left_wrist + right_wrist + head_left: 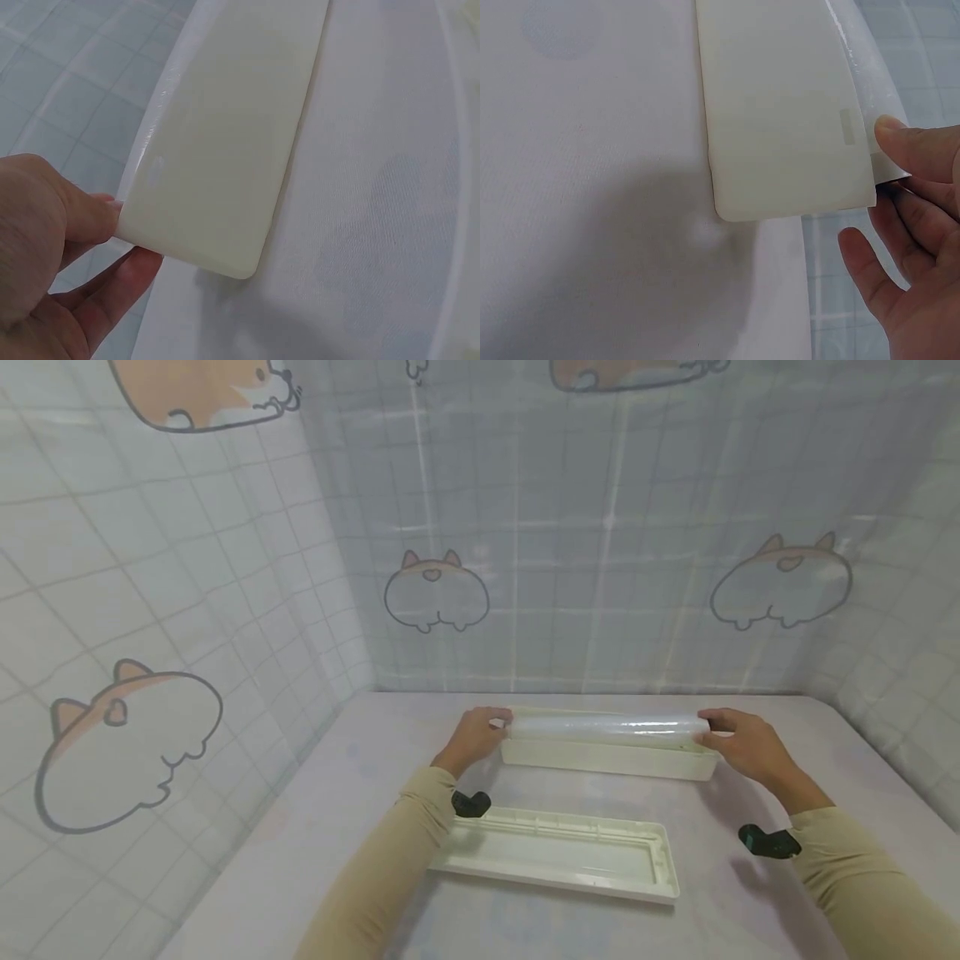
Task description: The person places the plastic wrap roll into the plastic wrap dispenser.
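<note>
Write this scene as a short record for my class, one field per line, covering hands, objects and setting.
Left hand: holds the left end of the shiny roll
Right hand: holds the roll's right end
Roll position: at the box's open top, showing above its front wall
Box: long, cream, on the table
Shallow piece: cream, lying nearer the person
Backdrop: gridded, with cartoon animals

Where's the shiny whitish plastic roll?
Head view, right of centre: the roll is between left hand and right hand, at the open oblong cream plastic box.
</note>
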The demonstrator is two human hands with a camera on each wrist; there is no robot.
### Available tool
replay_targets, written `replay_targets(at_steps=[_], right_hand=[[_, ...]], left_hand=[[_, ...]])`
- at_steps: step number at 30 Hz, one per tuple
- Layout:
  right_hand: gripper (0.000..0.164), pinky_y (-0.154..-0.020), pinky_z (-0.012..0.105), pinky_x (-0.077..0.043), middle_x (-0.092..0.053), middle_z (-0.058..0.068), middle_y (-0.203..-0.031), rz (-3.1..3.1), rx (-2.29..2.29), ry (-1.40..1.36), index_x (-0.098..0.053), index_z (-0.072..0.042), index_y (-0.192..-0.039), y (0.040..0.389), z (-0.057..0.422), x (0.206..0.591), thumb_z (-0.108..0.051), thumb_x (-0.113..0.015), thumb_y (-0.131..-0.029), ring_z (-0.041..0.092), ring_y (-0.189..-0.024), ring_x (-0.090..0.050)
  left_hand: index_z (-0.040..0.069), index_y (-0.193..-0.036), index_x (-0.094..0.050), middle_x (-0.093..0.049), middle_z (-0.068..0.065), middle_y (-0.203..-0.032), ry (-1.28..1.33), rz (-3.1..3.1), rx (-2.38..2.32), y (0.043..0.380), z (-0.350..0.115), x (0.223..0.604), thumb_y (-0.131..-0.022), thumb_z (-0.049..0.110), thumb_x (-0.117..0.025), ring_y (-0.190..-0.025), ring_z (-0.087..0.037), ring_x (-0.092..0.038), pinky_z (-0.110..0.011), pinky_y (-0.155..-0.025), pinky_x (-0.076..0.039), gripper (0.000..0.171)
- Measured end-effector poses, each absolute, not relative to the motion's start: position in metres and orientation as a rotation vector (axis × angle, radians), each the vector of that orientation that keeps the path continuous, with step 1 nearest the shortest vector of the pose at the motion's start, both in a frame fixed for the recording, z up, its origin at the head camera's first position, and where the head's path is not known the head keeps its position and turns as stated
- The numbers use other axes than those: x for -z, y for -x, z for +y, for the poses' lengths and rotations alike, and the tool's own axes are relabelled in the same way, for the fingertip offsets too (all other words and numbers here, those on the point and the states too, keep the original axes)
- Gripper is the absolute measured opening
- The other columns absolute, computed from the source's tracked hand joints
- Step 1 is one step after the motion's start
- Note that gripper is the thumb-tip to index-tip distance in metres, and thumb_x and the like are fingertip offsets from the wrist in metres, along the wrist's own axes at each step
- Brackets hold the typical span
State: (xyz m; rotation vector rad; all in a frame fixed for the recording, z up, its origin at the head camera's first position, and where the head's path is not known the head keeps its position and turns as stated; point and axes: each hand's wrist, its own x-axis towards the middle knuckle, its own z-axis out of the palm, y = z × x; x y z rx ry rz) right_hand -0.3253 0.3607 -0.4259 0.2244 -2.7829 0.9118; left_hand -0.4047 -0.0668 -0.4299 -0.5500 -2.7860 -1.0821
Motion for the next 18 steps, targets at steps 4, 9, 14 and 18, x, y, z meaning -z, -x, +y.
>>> replay_targets(at_steps=[4,9,14,18], right_hand=[[0.064,-0.094,0.069,-0.040,-0.051,0.036,-0.136,-2.781,-0.915,-0.225,-0.047,0.008,-0.141,0.3249,0.3586,0.4260,-0.040,-0.061,-0.101,0.057,-0.127,-0.040],[0.063,-0.094,0.069,-0.040,-0.052,0.035,-0.136,-2.766,-0.905,-0.226,-0.049,0.007,-0.140,0.3242,0.3577,0.4277,-0.040,-0.061,-0.100,0.056,-0.127,-0.042],[0.047,-0.091,0.066,-0.044,-0.055,0.033,-0.134,-2.708,-0.948,-0.193,-0.058,0.004,-0.134,0.3214,0.3583,0.4313,-0.032,-0.056,-0.104,0.054,-0.123,-0.047],[0.039,-0.087,0.063,-0.049,-0.056,0.033,-0.132,-2.664,-1.007,-0.152,-0.062,0.002,-0.129,0.3202,0.3596,0.4321,-0.028,-0.053,-0.105,0.053,-0.120,-0.051]], left_hand=[[0.008,-0.127,-0.069,-0.061,-0.006,-0.138,0.539,-2.780,1.090,0.4047,-0.0681,0.4309,-0.096,0.009,-0.065,-0.113,-0.027,-0.065,-0.040,-0.090,-0.055,0.031],[0.009,-0.127,-0.070,-0.061,-0.006,-0.137,0.534,-2.789,1.066,0.4037,-0.0686,0.4305,-0.096,0.010,-0.065,-0.113,-0.027,-0.065,-0.041,-0.089,-0.055,0.031],[0.009,-0.126,-0.070,-0.062,-0.005,-0.137,0.533,-2.792,1.074,0.4033,-0.0679,0.4308,-0.096,0.011,-0.066,-0.113,-0.027,-0.065,-0.041,-0.089,-0.055,0.030],[0.009,-0.124,-0.071,-0.062,-0.004,-0.137,0.547,-2.782,1.084,0.4031,-0.0670,0.4308,-0.095,0.011,-0.066,-0.113,-0.026,-0.065,-0.041,-0.089,-0.055,0.029]])
